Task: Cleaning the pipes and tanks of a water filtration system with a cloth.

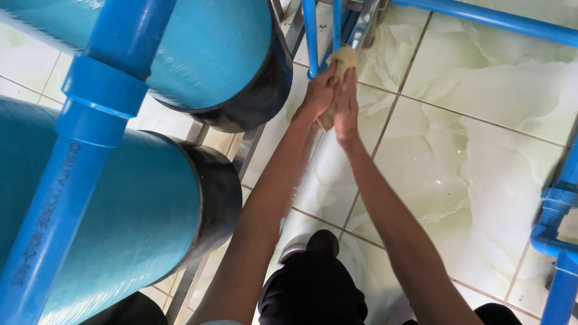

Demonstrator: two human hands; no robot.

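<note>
Both my arms reach forward and down toward the floor. My left hand (317,93) and my right hand (346,108) are pressed together around a pale yellow cloth or sponge (344,58), which sticks out above my fingers. The cloth touches thin blue pipes (311,36) that run upward at the top centre. My dark-clad knees (313,283) show at the bottom edge.
Two large blue tanks with black bases (241,90) (198,204) stand at the left on a metal frame (247,150). A thick blue pipe (84,156) crosses in front of them. More blue pipes run at the top right (500,21) and right edge (557,241). The floor is glossy pale green tile (481,150).
</note>
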